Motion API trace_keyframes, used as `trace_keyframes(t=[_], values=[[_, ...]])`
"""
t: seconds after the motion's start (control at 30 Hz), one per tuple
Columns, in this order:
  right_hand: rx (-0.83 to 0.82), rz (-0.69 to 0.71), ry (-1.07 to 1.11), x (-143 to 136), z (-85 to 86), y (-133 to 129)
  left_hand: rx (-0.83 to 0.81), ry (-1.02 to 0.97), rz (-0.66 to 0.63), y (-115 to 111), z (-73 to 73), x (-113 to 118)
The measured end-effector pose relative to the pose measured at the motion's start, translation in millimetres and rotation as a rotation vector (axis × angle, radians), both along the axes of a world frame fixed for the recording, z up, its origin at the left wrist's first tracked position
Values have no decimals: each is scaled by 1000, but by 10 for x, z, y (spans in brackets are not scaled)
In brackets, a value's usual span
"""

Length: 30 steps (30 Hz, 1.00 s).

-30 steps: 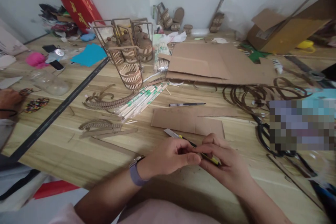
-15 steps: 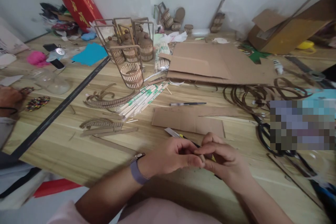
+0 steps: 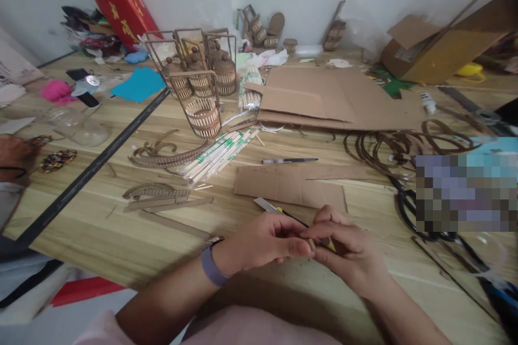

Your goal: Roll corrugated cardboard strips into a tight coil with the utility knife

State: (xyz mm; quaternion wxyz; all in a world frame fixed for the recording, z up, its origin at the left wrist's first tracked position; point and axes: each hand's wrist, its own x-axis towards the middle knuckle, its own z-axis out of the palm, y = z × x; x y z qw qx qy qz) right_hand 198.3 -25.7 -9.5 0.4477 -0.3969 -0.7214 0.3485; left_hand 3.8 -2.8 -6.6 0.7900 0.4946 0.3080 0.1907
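Observation:
My left hand [image 3: 269, 242] and my right hand [image 3: 352, 248] meet low in the middle, fingertips pinched together. Between them is a small brown piece [image 3: 311, 245], mostly covered by the fingers; its kind cannot be made out. Behind the hands lies a utility knife [image 3: 265, 205], its blade pointing up and left and its black and yellow handle partly hidden. Just beyond is a flat cardboard strip [image 3: 279, 186] with a pen [image 3: 289, 160] above it. To the left lie narrow cardboard strips [image 3: 178, 203] and curved corrugated strips [image 3: 170, 159].
Small slatted baskets with tall handles [image 3: 203, 116] stand at back left, near wrapped sticks [image 3: 224, 153]. Large cardboard sheets [image 3: 307, 91] lie behind. Coiled brown strips [image 3: 372, 151] and black-handled scissors [image 3: 408, 213] are on the right. Another person's hand [image 3: 14, 151] is at far left.
My fingers have shifted very slightly around the small brown piece. The knife's handle end, seen below my right hand before, is now hidden. Nothing else has visibly moved.

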Motion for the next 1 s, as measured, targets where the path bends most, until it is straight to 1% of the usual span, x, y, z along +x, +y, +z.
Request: trace_keyframes(t=[0.13,0.3,0.4,0.5,0.57,0.63,0.73,0.8,0.9,1.0], values=[[-12,-4,39,-13,-21,-5,11,7,4,12,33,4],[73,-21,-27,-28,-33,-7,52,25,80,-2,-15,4],[106,-35,-83,-37,-38,-15,134,70,123,-25,-39,-1],[101,-35,-131,-40,-24,-21,232,151,141,-43,-30,-5],[105,-37,-138,-40,-4,-19,258,179,147,-44,-17,-7],[98,-29,-131,-39,15,-14,219,158,130,-34,-8,-7],[76,-10,-64,-33,18,-5,82,53,48,-7,-6,-4],[47,8,7,-28,-1,-3,20,-17,-4,9,-7,-1],[-5,46,81,-27,-40,-5,0,-57,-28,17,-6,1],[8,27,73,-37,-55,-10,15,-33,-3,9,-4,0]])
